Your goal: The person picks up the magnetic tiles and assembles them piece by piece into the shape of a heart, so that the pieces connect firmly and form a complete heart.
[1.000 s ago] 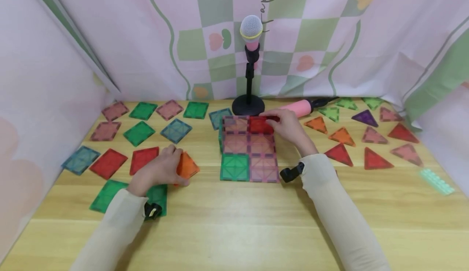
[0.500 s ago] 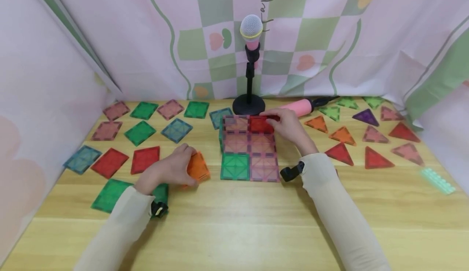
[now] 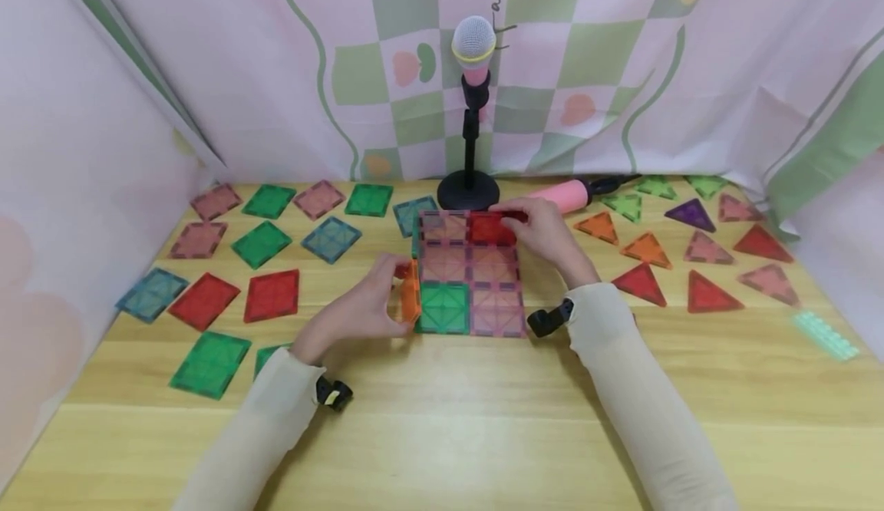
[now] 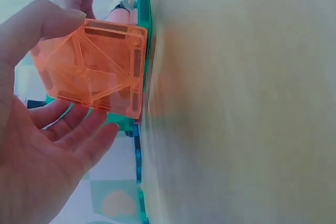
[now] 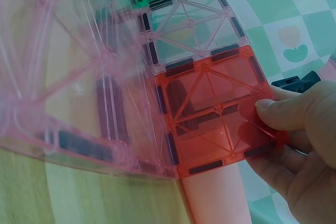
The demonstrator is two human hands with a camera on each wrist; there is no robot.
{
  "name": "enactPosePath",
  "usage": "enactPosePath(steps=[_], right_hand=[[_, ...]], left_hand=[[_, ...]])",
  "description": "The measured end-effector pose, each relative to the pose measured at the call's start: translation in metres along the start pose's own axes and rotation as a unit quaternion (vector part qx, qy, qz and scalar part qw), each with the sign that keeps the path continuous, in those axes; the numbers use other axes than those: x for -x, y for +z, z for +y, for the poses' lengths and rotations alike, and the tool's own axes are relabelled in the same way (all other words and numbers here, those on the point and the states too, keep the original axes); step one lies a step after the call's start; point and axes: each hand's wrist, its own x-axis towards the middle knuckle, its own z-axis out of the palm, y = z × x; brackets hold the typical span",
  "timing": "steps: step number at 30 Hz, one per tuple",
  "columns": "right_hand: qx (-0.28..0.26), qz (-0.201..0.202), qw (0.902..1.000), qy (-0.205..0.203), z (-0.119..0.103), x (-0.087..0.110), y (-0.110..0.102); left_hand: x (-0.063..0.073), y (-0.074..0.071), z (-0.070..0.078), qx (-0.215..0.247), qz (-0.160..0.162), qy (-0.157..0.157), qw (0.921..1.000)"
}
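My left hand (image 3: 362, 300) grips an orange square magnetic tile (image 4: 94, 69) by opposite edges, thumb on one and fingers on the other. In the head view this orange tile stands on edge at the left side of a joined block of tiles, by the green tile (image 3: 444, 308) at its front left. Whether the two touch I cannot tell. My right hand (image 3: 542, 235) pinches the outer edge of a red square tile (image 5: 215, 108), which stands upright at the back of the block. Beside the red one, a clear pink tile (image 5: 191, 30) stands in the same row.
Loose square tiles lie at left, including a red tile (image 3: 272, 296) and a green tile (image 3: 210, 365). Triangles, such as a purple one (image 3: 691, 214), lie at right. A microphone stand (image 3: 468, 189) and a pink cylinder (image 3: 568, 195) stand and lie behind the block.
My left hand has carried the orange tile rightward from among the loose tiles to the block's left side, turning it upright. The right hand stays on the red tile.
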Motion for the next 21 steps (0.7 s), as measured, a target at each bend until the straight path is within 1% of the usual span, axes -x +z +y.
enactPosePath(steps=[3, 8, 11, 14, 16, 21], right_hand=[[-0.001, 0.003, 1.0, -0.007, -0.0003, -0.0011, -0.0005], [0.001, 0.008, 0.9999, -0.013, 0.0002, -0.0014, -0.0012], [0.004, 0.009, 0.9999, -0.014, 0.0006, -0.0006, -0.0009], [0.008, 0.01, 0.9998, -0.014, 0.0011, 0.0002, -0.0001], [0.007, 0.009, 0.9999, -0.01, 0.0015, 0.0003, 0.0002], [0.003, -0.002, 1.0, 0.0, 0.0009, -0.0005, 0.0014]], left_hand=[[-0.0005, 0.0009, 0.0001, 0.036, 0.005, -0.008, 0.9993], [-0.0002, 0.0007, 0.0004, 0.077, 0.004, -0.024, 0.9968], [0.0006, 0.0009, 0.0013, 0.088, 0.001, -0.031, 0.9956], [0.001, 0.0021, 0.0023, 0.104, 0.0, -0.027, 0.9943], [0.0013, 0.0029, 0.003, 0.112, -0.001, -0.032, 0.9932], [0.0022, 0.004, 0.0053, 0.117, -0.008, -0.064, 0.991]])
